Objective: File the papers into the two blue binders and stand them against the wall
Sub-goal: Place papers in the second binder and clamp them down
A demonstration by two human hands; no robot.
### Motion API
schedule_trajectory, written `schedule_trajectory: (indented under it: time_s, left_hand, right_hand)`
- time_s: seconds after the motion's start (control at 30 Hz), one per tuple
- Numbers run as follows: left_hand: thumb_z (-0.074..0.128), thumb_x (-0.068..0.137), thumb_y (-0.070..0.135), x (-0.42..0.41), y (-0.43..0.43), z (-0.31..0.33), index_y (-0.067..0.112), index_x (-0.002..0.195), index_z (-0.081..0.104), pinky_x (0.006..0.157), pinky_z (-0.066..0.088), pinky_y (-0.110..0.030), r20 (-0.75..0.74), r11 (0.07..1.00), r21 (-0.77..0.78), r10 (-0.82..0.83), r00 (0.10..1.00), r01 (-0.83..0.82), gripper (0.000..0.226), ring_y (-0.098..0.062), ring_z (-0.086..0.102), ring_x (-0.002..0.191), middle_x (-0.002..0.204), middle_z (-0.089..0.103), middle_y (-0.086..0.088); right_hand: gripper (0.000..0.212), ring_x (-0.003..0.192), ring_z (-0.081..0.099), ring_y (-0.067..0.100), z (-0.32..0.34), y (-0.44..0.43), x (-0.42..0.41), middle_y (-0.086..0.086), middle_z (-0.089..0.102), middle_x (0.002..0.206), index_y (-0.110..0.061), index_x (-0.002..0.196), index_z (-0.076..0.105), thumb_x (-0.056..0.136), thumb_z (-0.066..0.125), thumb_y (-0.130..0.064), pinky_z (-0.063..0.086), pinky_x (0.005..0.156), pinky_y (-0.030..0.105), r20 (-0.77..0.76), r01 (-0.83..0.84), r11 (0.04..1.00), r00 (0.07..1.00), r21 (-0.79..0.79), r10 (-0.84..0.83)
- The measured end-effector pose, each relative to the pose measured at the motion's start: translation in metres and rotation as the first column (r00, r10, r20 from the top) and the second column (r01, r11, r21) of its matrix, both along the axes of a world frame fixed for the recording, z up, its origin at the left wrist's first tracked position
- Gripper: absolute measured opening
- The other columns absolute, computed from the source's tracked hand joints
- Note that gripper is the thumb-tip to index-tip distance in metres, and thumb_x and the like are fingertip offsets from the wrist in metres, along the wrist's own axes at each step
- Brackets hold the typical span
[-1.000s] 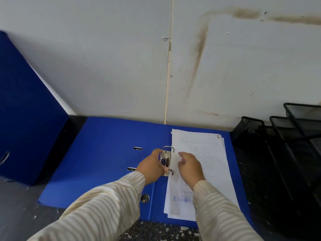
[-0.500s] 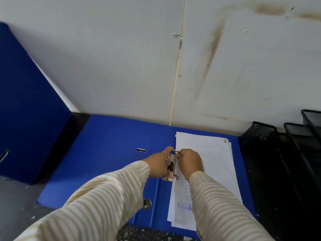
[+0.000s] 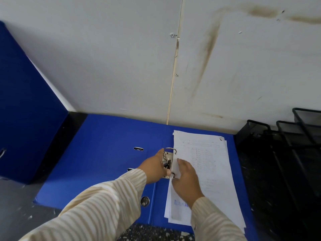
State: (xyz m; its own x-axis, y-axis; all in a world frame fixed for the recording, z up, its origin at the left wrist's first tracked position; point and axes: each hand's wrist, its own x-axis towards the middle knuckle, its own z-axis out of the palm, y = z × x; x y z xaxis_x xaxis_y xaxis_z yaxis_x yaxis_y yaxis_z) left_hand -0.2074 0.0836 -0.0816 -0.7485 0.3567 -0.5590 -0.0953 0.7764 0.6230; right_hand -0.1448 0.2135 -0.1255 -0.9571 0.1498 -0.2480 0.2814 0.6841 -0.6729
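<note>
Stained wall (image 3: 121, 66) (matte); glossy binder (image 3: 104, 162).

Open binder (image 3: 104, 164), centre of the frame: matt blue board covers with a faint sheen, a shiny metal lever-arch mechanism (image 3: 167, 160) at the spine and a bright metal ring (image 3: 145, 201) at lower centre; the paper stack (image 3: 205, 164) on its right half is thin, white and matt. Wall panels (image 3: 104, 58), upper frame: smooth, matt, off-white, brown-stained at upper right. Sleeves (image 3: 97, 206): soft striped cloth; tray rack (image 3: 295, 134), right edge: black metal wire and mesh.
</note>
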Motion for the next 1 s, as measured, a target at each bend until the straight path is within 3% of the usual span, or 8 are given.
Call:
schedule_trajectory:
  time_s: [0.1,0.2,0.33,0.73,0.87,1.0]
  left_hand:
    - [0.063,0.089,0.021,-0.001,0.000,0.006,0.021,0.151,-0.003,0.072,0.047,-0.028,0.019,1.000,0.016,-0.012,1.000,0.012,0.091,-0.017,0.057,0.080,0.094,0.064,-0.007]
    - [0.064,0.088,0.019,-0.002,0.000,0.011,0.023,0.150,-0.007,0.089,0.052,-0.036,0.026,1.000,0.014,-0.028,0.999,0.027,0.095,-0.024,0.064,0.097,0.107,0.069,-0.011]
    - [0.065,0.087,0.018,-0.005,-0.001,0.015,0.028,0.150,-0.009,0.097,0.050,-0.041,0.064,0.999,0.022,-0.044,0.997,0.042,0.097,-0.029,0.064,0.106,0.112,0.069,-0.016]
    - [0.063,0.088,0.016,-0.002,-0.001,0.015,0.022,0.151,-0.005,0.097,0.049,-0.042,0.056,0.999,0.050,-0.003,0.998,0.000,0.093,-0.029,0.064,0.104,0.107,0.069,-0.017]
    - [0.065,0.087,0.015,-0.002,-0.002,0.012,0.028,0.150,-0.004,0.095,0.051,-0.042,0.067,0.997,0.070,0.016,0.998,-0.021,0.094,-0.030,0.065,0.103,0.107,0.070,-0.018]
    - [0.065,0.086,0.014,-0.004,-0.003,0.009,0.034,0.150,-0.004,0.093,0.053,-0.042,0.076,0.996,0.085,0.007,0.997,-0.014,0.096,-0.027,0.066,0.093,0.105,0.070,-0.019]
  right_hand:
    - [0.057,0.146,0.011,0.015,-0.010,-0.005,0.010,-0.005,0.017,0.158,-0.020,0.147,0.027,0.094,0.049,-0.017,0.010,0.118,0.029,0.024,-0.090,0.993,0.996,0.079,0.088]
    - [0.039,0.141,0.025,0.013,-0.011,0.000,0.010,-0.006,0.030,0.154,-0.022,0.139,0.045,0.100,0.042,-0.027,0.018,0.116,0.026,-0.053,-0.092,0.987,0.994,0.134,0.100]
    - [0.036,0.136,0.036,0.014,-0.012,0.003,0.007,-0.006,0.039,0.150,-0.024,0.132,0.053,0.099,0.043,-0.033,0.024,0.113,0.027,-0.051,-0.095,0.974,0.993,0.207,0.108]
    - [0.044,0.138,0.029,0.017,-0.021,-0.010,0.009,-0.004,0.029,0.154,-0.021,0.132,0.047,0.091,0.056,-0.033,0.023,0.113,0.028,-0.047,-0.091,0.968,0.993,0.236,0.105]
    - [0.036,0.136,0.033,0.015,-0.022,-0.014,0.009,-0.003,0.033,0.152,-0.019,0.130,0.050,0.094,0.051,-0.024,0.027,0.112,0.027,-0.084,-0.053,0.966,0.994,0.252,0.076]
    - [0.039,0.140,0.029,0.015,-0.021,-0.011,0.008,-0.004,0.032,0.153,-0.022,0.132,0.050,0.095,0.052,-0.032,0.023,0.115,0.030,-0.056,-0.052,0.981,0.996,0.188,0.064]
